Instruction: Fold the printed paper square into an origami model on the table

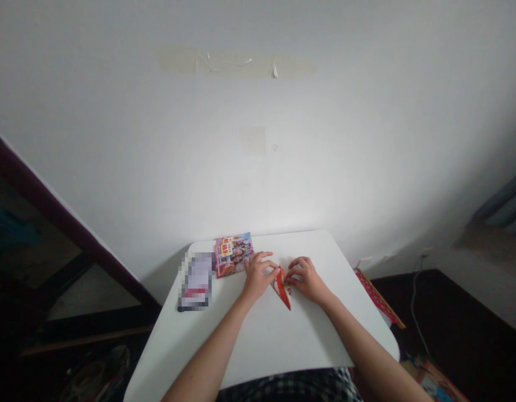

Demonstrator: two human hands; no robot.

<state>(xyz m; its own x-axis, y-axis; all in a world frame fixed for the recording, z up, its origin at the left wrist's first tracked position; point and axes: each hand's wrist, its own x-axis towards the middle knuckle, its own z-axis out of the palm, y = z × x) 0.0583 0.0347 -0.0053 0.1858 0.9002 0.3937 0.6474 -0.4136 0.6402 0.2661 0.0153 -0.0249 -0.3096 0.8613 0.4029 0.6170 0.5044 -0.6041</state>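
Observation:
A small piece of folded paper (284,290), red, orange and white with a pointed lower end, is between my hands on the white table (266,340). My left hand (260,273) pinches its upper left edge between thumb and fingertips, the other fingers reaching over the table. At its right side my right hand (305,277) has its fingers bent and closed on the paper's edge. Just left of my left hand lies a colourful printed leaflet (234,255), partly under the fingers.
A blurred-out phone-like object (196,282) lies at the table's left side. The white wall (258,184) rises right behind the table. A dark-framed opening or mirror (52,201) stands at left. A cable (414,307) runs down to the dark floor at right.

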